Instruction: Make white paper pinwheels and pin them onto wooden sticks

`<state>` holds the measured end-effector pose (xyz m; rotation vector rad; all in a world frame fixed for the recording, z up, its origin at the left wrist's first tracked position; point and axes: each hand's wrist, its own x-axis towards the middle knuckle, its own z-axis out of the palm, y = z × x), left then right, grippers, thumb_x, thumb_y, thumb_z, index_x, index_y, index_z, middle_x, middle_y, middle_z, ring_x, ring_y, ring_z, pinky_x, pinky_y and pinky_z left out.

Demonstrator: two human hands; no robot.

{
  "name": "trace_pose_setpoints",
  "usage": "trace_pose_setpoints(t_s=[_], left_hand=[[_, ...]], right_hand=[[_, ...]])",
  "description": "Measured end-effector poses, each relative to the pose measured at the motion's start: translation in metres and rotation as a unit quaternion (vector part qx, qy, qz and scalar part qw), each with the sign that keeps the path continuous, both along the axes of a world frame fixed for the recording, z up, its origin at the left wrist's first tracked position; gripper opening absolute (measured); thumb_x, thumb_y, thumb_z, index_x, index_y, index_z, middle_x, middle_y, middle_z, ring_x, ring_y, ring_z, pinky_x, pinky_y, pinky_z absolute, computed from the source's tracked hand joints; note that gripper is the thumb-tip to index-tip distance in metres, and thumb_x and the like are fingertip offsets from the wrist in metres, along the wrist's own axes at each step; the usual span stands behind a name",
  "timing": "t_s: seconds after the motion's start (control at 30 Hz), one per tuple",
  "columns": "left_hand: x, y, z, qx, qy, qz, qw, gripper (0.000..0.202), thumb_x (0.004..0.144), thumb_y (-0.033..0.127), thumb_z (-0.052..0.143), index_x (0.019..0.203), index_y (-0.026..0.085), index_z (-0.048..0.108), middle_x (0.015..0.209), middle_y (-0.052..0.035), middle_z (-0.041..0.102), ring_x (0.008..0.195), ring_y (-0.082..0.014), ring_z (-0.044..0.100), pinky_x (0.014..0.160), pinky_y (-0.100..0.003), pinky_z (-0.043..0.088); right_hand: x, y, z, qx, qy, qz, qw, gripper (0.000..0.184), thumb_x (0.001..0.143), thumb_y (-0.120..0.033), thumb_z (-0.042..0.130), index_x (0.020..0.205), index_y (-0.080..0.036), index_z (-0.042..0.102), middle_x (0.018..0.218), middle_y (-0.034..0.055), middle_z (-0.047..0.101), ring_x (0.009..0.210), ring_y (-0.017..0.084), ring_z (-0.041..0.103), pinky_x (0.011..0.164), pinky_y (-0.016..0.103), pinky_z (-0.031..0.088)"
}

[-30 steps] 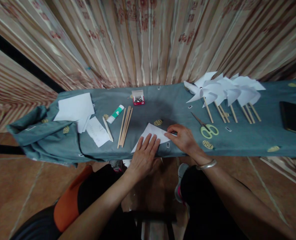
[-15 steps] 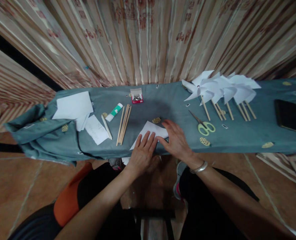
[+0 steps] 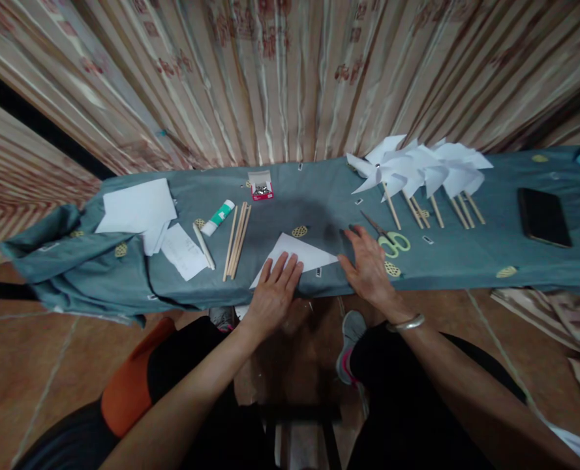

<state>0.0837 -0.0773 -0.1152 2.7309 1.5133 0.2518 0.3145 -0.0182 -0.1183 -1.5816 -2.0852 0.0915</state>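
Observation:
A folded white paper triangle lies on the blue-grey cloth near its front edge. My left hand rests flat on the paper's near left part, fingers stretched out. My right hand lies open on the cloth just right of the paper's tip, fingers pointing toward the green-handled scissors, close to them but not holding them.
Several white paper pinwheels on sticks lie at the right. A black phone is farther right. Wooden sticks, a glue stick, a small red box of pins and loose white sheets lie to the left. A curtain hangs behind.
My right hand has slid off the paper to the right, toward the scissors. My left hand stays pressed on the paper. The view has drifted slightly.

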Motion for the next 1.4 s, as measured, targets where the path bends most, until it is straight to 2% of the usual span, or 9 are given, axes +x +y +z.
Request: trace_pose_setpoints(t_s=[0.17,0.27,0.53,0.73,0.93,1.0,1.1,1.17,1.4], left_hand=[[0.002,-0.001,0.001,0.011,0.013,-0.001,1.000,0.063,0.090,0.022,0.054,0.147,0.007,0.032,0.155,-0.0203,0.035,0.147,-0.0340,0.024,0.117,-0.055,0.025],[0.001,0.000,0.000,0.011,0.017,0.000,1.000,0.066,0.088,0.021,0.056,0.147,0.007,0.032,0.155,-0.0194,0.034,0.146,-0.0340,0.025,0.117,-0.053,0.026],[-0.032,-0.010,0.002,0.004,0.057,0.004,0.998,0.076,0.083,0.018,0.058,0.150,0.006,0.025,0.157,-0.0206,0.030,0.148,-0.0298,0.024,0.118,-0.050,0.025],[-0.053,-0.020,0.006,0.009,0.091,0.020,0.996,0.067,0.086,0.013,0.048,0.150,0.006,0.027,0.157,-0.0197,0.030,0.148,-0.0306,0.022,0.118,-0.054,0.022],[-0.062,-0.038,-0.001,0.041,0.089,0.037,0.995,0.064,0.088,0.009,0.042,0.149,0.003,0.026,0.156,-0.0240,0.029,0.148,-0.0312,0.019,0.117,-0.053,0.024],[-0.059,-0.049,-0.002,0.061,0.081,0.044,0.994,0.065,0.089,0.010,0.042,0.150,0.003,0.023,0.156,-0.0257,0.027,0.149,-0.0311,0.013,0.117,-0.054,0.022],[-0.046,-0.061,-0.001,0.078,0.066,0.035,0.994,0.065,0.091,0.012,0.042,0.153,0.010,0.020,0.158,-0.0213,0.026,0.151,-0.0284,0.008,0.118,-0.056,0.015],[-0.033,-0.061,0.000,0.071,0.053,0.012,0.996,0.066,0.091,0.013,0.042,0.153,0.009,0.020,0.158,-0.0197,0.028,0.151,-0.0266,0.008,0.120,-0.053,0.012],[0.006,-0.026,-0.001,0.033,0.033,0.024,0.999,0.069,0.088,0.019,0.051,0.151,0.007,0.023,0.158,-0.0182,0.028,0.149,-0.0297,0.018,0.119,-0.053,0.014]], right_hand=[[-0.020,-0.014,0.009,0.023,-0.049,0.181,0.982,0.042,0.093,-0.011,0.038,0.130,-0.017,0.058,0.134,0.0153,0.059,0.122,0.028,0.052,0.102,0.047,0.044],[-0.028,-0.021,0.008,-0.001,-0.084,0.222,0.972,0.042,0.091,-0.006,0.039,0.125,-0.015,0.062,0.126,0.0158,0.064,0.115,0.028,0.056,0.099,0.045,0.048],[-0.023,-0.025,0.009,-0.002,-0.101,0.230,0.968,0.041,0.092,-0.006,0.039,0.126,-0.010,0.061,0.130,0.0158,0.063,0.115,0.029,0.056,0.099,0.045,0.050],[-0.023,-0.027,0.010,0.000,-0.113,0.237,0.965,0.043,0.091,-0.005,0.040,0.129,-0.011,0.059,0.132,0.0146,0.062,0.116,0.028,0.055,0.100,0.043,0.048],[-0.023,-0.025,0.010,0.007,-0.125,0.231,0.965,0.039,0.092,-0.006,0.043,0.126,-0.009,0.060,0.130,0.0152,0.063,0.113,0.028,0.056,0.097,0.040,0.049],[-0.024,-0.023,0.012,0.009,-0.128,0.233,0.964,0.037,0.092,-0.007,0.044,0.125,-0.010,0.060,0.128,0.0144,0.063,0.111,0.027,0.057,0.096,0.040,0.049],[-0.025,-0.021,0.014,0.010,-0.140,0.232,0.963,0.033,0.093,-0.009,0.045,0.122,-0.010,0.061,0.126,0.0142,0.064,0.108,0.027,0.057,0.094,0.040,0.050],[-0.024,-0.020,0.017,0.005,-0.148,0.225,0.963,0.031,0.093,-0.010,0.046,0.120,-0.009,0.062,0.125,0.0145,0.064,0.107,0.027,0.057,0.094,0.040,0.049],[-0.004,-0.011,0.021,-0.008,-0.156,0.166,0.974,0.029,0.091,-0.008,0.044,0.111,-0.011,0.065,0.118,0.0151,0.066,0.107,0.028,0.058,0.093,0.040,0.048]])
